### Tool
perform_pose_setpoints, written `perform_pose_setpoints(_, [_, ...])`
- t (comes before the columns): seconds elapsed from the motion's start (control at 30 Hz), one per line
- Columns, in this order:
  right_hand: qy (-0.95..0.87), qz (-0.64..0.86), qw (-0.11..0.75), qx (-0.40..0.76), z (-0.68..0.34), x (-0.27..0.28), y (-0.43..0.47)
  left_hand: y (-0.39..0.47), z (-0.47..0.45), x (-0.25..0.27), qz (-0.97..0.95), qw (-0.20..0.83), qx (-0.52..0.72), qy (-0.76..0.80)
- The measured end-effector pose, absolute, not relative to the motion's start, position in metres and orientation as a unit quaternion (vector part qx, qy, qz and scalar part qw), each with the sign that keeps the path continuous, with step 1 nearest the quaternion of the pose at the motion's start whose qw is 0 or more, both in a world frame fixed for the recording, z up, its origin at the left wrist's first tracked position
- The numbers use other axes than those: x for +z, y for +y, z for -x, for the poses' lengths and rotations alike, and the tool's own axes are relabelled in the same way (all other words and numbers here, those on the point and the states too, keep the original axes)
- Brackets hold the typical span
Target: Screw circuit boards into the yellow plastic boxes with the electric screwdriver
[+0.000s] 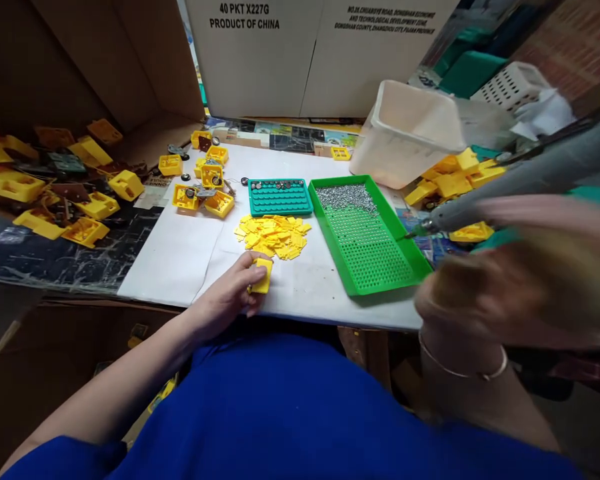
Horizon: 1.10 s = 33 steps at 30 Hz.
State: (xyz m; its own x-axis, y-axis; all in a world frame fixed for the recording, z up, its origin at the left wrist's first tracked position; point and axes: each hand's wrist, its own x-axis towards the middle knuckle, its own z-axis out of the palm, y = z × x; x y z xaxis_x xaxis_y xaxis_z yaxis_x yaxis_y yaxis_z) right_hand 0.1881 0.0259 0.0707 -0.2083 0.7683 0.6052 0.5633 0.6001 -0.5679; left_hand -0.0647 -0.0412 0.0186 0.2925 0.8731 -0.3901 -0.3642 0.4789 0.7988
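Note:
My left hand (243, 280) is closed on a small yellow plastic housing (263, 275) above the table's front edge, with the thumb across its face. At the right, my right hand (510, 287) is smeared by motion but appears wrapped around a grey electric screwdriver (460, 207). The tool lies tilted, its bit pointing left at the right wall of a green tray (350, 283). Silver screws (347, 197) are heaped in the tray's far end. Between my left hand and a teal ridged tray (280, 209) lies a pile of flat yellow pieces (275, 235).
Yellow housings with wheels (213, 177) stand at the table's back left. More yellow parts (85, 207) fill an open carton (150, 60) at the left. A white bin (410, 127) stands behind the green tray, near yellow housings (455, 177). A large printed box (280, 67) closes off the back.

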Motion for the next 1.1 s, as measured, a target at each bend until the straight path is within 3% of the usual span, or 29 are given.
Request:
perform_pose_setpoints(0.07, [-0.815,0.381,0.433,0.057,-0.172,0.07,0.038,-0.04,0.07,0.016,-0.297,0.757,0.411,0.412])
perform_pose_setpoints(0.27, [-0.904,0.408,0.118,0.048,-0.114,0.046,0.144,-0.042,0.073,0.013,-0.251,0.786,0.442,0.353])
perform_pose_setpoints(0.43, [-0.913,0.406,0.04,0.03,-0.093,0.026,0.18,-0.045,0.079,0.008,-0.228,0.781,0.47,0.341])
perform_pose_setpoints(0.77, [-0.898,0.429,0.071,0.073,-0.084,0.032,0.175,-0.045,0.068,0.011,-0.211,0.76,0.496,0.363])
perform_pose_setpoints(0.83, [-0.881,0.428,0.144,0.142,-0.083,0.034,0.152,-0.046,0.064,0.011,-0.221,0.735,0.521,0.374])
perform_pose_setpoints(0.93, [-0.788,0.376,0.298,0.385,-0.083,0.032,0.101,-0.045,0.056,0.008,-0.238,0.699,0.549,0.391])
perform_pose_setpoints(1.0, [-0.739,0.336,0.332,0.481,-0.083,0.028,0.066,-0.044,0.05,0.006,-0.25,0.675,0.571,0.395])
perform_pose_setpoints(1.1, [-0.723,0.323,0.349,0.5,-0.081,0.019,0.03,-0.042,0.042,0.005,-0.268,0.648,0.59,0.399])
